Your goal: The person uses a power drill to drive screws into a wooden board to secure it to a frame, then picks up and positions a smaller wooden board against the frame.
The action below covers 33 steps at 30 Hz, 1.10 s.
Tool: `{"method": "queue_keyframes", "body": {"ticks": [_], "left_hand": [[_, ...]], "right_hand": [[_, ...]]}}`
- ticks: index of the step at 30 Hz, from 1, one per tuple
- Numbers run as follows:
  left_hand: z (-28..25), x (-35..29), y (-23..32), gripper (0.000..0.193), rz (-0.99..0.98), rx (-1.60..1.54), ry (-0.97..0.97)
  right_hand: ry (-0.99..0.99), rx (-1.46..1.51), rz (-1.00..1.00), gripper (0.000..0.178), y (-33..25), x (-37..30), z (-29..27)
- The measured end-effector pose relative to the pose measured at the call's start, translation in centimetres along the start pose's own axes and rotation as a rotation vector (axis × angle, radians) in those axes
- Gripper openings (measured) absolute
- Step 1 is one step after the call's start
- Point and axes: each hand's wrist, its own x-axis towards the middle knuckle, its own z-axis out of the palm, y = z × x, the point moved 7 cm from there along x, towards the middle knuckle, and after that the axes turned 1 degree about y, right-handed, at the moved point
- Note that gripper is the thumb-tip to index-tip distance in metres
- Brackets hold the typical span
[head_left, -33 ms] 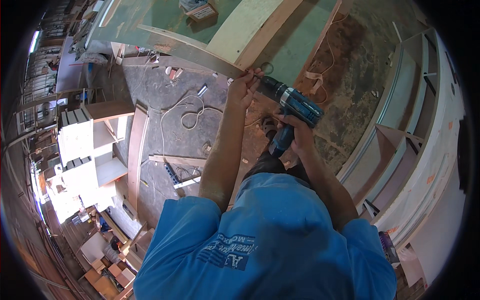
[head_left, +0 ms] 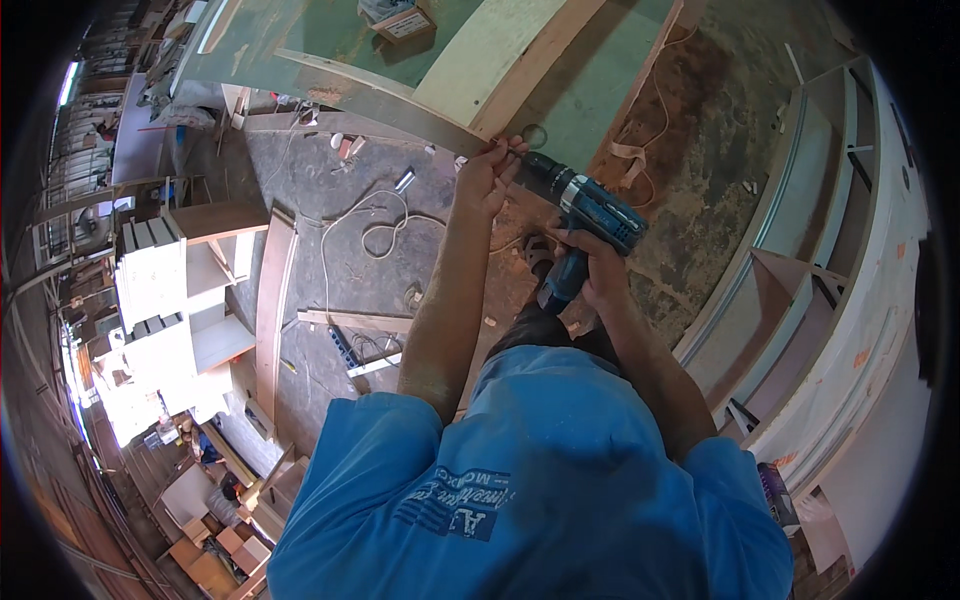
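In my right hand is a blue and black cordless drill, gripped by its handle and pointing up and left. My left hand is at the drill's front end, against the near corner of a wooden frame. Its thumb and fingers are pinched together by the drill tip. Whatever is between them is too small to make out. A pale, wide board with a bare wood edge runs away from that corner over a green panel.
A small cardboard box rests on the green panel. On the floor lie a looped cable, a blue power strip and a long plank. A shelved cabinet frame stands right. Another person is far off at lower left.
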Motion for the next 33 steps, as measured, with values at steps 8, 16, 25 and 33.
{"method": "queue_keyframes", "body": {"ticks": [8,16,25,33], "left_hand": [[0.1,-0.3,0.1,0.01,0.006,-0.003,0.005],[-2.1,-3.1,5.1,0.034,0.074,0.308,0.037],[-6.8,8.8,21.7,0.08,0.247,0.451,0.544],[-5.4,11.7,20.3,0.055,0.214,0.497,0.595]], "right_hand": [[0.003,0.031,0.015,0.022,0.3,0.1,0.1],[0.015,0.043,0.011,0.023,0.5,0.6,-0.7],[-0.024,0.031,0.074,0.023,0.6,0.0,0.3],[0.038,0.118,0.17,0.018,0.4,0.1,0.9]]}}
